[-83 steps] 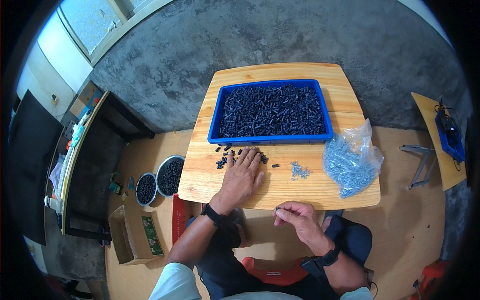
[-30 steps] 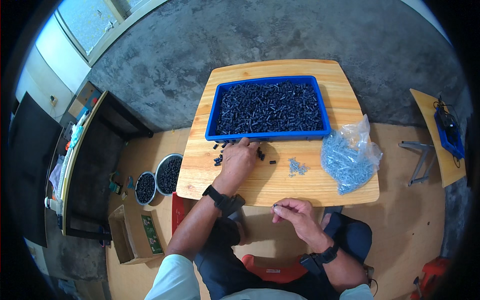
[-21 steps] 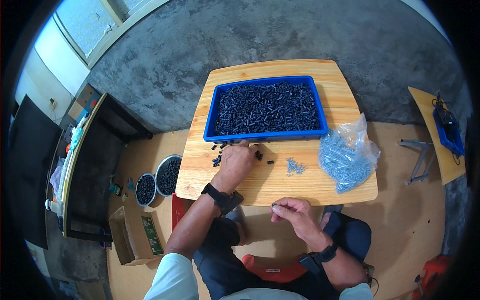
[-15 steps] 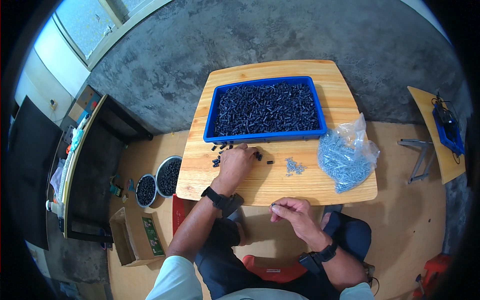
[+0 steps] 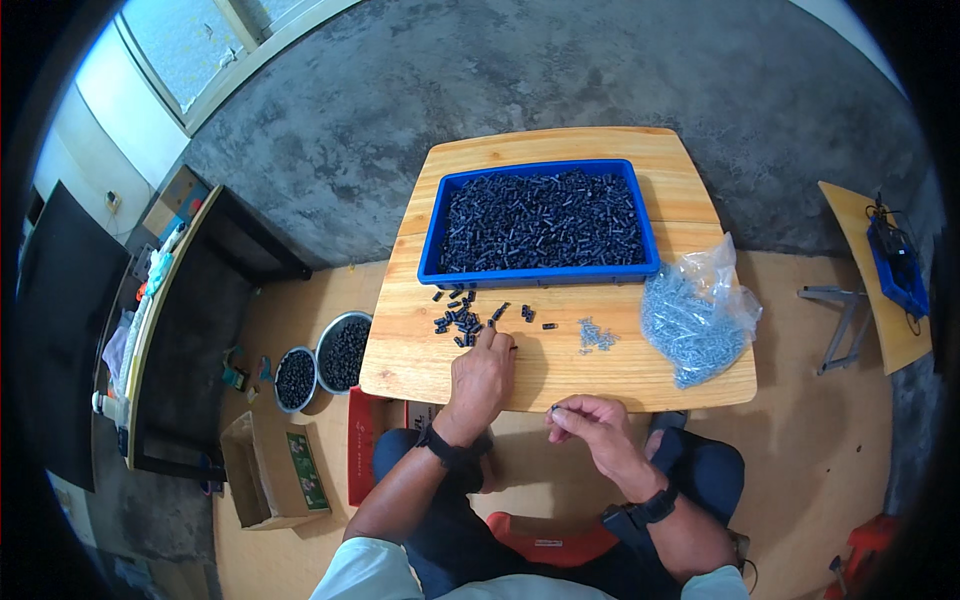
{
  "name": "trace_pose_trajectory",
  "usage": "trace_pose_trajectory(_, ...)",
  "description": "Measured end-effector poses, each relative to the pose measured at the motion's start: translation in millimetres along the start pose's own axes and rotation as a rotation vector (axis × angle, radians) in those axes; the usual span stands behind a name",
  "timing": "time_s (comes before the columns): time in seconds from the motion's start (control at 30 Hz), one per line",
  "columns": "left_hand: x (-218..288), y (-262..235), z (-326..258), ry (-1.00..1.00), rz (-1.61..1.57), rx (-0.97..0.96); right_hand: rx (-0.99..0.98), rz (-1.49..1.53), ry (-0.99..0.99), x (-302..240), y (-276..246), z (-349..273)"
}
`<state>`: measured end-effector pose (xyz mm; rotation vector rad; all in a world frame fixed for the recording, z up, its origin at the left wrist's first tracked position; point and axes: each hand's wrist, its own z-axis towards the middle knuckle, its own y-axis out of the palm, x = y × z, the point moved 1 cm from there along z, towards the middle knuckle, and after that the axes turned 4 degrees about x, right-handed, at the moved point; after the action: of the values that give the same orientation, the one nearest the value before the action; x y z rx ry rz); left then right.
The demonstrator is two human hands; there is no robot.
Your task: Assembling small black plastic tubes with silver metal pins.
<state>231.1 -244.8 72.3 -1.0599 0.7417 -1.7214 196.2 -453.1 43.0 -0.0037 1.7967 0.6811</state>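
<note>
My left hand (image 5: 482, 378) is over the near part of the wooden table, fingers closed, with a small black cylindrical piece showing at its fingertips. Just beyond it lies a loose pile of the same black pieces (image 5: 457, 318), with a few stray ones to the right. At the table's front edge my right hand (image 5: 597, 428) is closed in a pinch, a tiny dark bit showing between thumb and forefinger. Farther right, a little heap of silvery screws (image 5: 596, 336) rests on the wood. What else the fingers may cover is hidden.
A blue tray (image 5: 428, 262) full of black pieces stands at the table's back. Right of the screws sits a clear bag (image 5: 700, 318) of screws. Two metal bowls (image 5: 320, 352) of black pieces, a cardboard box (image 5: 262, 470) and a red box (image 5: 361, 450) are on the floor at left.
My left hand has drawn back from the pile toward me, uncovering more black pieces. My right hand stays pinched at the table edge, nearly still. The whole view has shifted slightly.
</note>
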Motion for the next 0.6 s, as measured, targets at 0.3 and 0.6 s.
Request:
trace_pose_trajectory(0.3,40,-41,-44,-0.028,-0.573,-0.13,0.048,-0.006,-0.022,3,5,-7)
trace_pose_trajectory(0.6,42,-42,-57,0.035,-0.597,-0.184,-0.05,-0.171,-0.129,19,-1,-10)
